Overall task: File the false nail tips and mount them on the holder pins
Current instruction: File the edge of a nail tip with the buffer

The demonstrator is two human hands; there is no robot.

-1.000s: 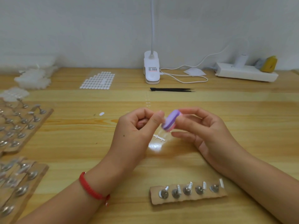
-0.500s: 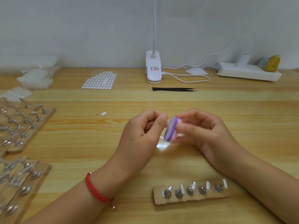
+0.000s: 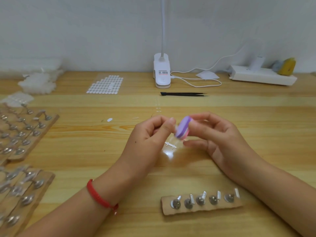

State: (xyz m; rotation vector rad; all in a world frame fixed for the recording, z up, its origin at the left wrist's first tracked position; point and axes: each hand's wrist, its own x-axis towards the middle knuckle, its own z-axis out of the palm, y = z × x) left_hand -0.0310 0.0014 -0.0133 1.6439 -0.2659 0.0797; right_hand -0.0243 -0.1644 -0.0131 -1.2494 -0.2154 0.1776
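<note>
The left hand (image 3: 150,137) is curled in, its thumb pressed toward the forefinger and pinching a clear false nail tip (image 3: 175,130) (only a pale sliver of it shows beside the thumb tip). The right hand (image 3: 220,137) grips a small purple file block (image 3: 182,128) between thumb and fingertips, its lower fingers held out straighter beneath. The block has a pink layer on its far side, stands tilted, and touches the nail tip. Both hands are raised just above the tabletop (image 3: 85,151), in the middle of it. A red cord bracelet (image 3: 100,196) circles the left wrist.

Under the hands lies a clear plastic strip with short white prongs (image 3: 171,145). Nearer the person, a cardboard holder strip (image 3: 201,209) lies flat with five metal pins (image 3: 201,200) in a row, each bearing a pale tab. At the left edge are more holder boards (image 3: 49,124) crowded with pins.

Farther back lie black tweezers (image 3: 183,94), a sheet of white oval stickers (image 3: 105,84) and a loose oval sticker (image 3: 109,119). Against the wall stand a white clip lamp (image 3: 162,74) with its cable, a white power strip (image 3: 263,76) and a heap of clear tips (image 3: 37,82).
</note>
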